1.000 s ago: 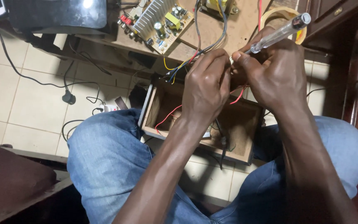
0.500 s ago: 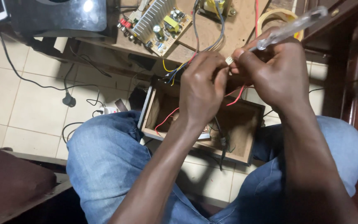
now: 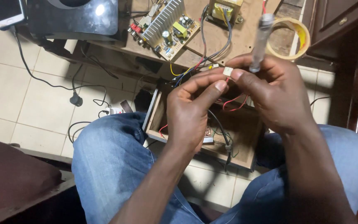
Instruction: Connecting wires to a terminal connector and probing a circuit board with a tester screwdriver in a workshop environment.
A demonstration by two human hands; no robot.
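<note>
My left hand (image 3: 193, 108) and my right hand (image 3: 270, 93) meet above an open wooden box (image 3: 154, 120) that rests between my knees. Both pinch a small white connector (image 3: 227, 71) with thin red wires (image 3: 233, 101) running down into the box. My right hand also grips a clear-handled screwdriver (image 3: 261, 35), its handle pointing up and away. The screwdriver's tip is hidden in my fist.
A wooden board (image 3: 237, 39) ahead carries a circuit board with a finned heatsink (image 3: 164, 23), a small transformer (image 3: 224, 8) and a roll of tape (image 3: 291, 37). A black speaker (image 3: 73, 16) and a phone (image 3: 7, 11) lie at upper left. Cables (image 3: 77, 99) trail on the tiled floor.
The screwdriver handle has swung from slanting right to nearly upright. My hands have moved slightly apart, and the white connector now shows between the fingertips.
</note>
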